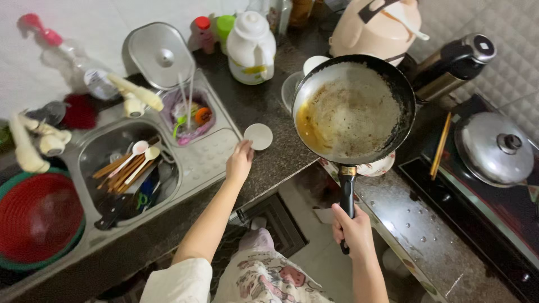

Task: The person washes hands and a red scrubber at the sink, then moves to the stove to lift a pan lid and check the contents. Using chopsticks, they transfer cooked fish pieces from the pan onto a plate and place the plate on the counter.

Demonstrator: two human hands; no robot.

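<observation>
R hand wraps the black handle of a frying pan, full fist, holding it tilted up over the counter edge between stove and sink. Pan is dirty inside: brown residue, oily yellow patch at its left wall. L hand is at a small round white dish on the dark counter, fingertips on its rim; can't tell if it's pinched or just touched.

Step, my read: pan looks emptied and is carried toward the sink, which holds chopsticks, white spoons, a knife. Next move calls for keeping the pan level enough that oil doesn't drip, and for room in the basin, already crowded w/ utensils.

Packages etc, by place:
- White jug w/ handle and yellow label band, back of counter, upright.
- Red-cap bottle and green-cap bottle just left of it.
- Clear spray bottle, pink-red trigger, far left by the wall, lying at an angle.
- Beige rice cooker behind the pan; steel flask to its right.
- Steel lid leaning behind the sink; red basket in a green one at left.
- Lidded pot on the stove, chopsticks beside it.

Label text too small to make out.
</observation>
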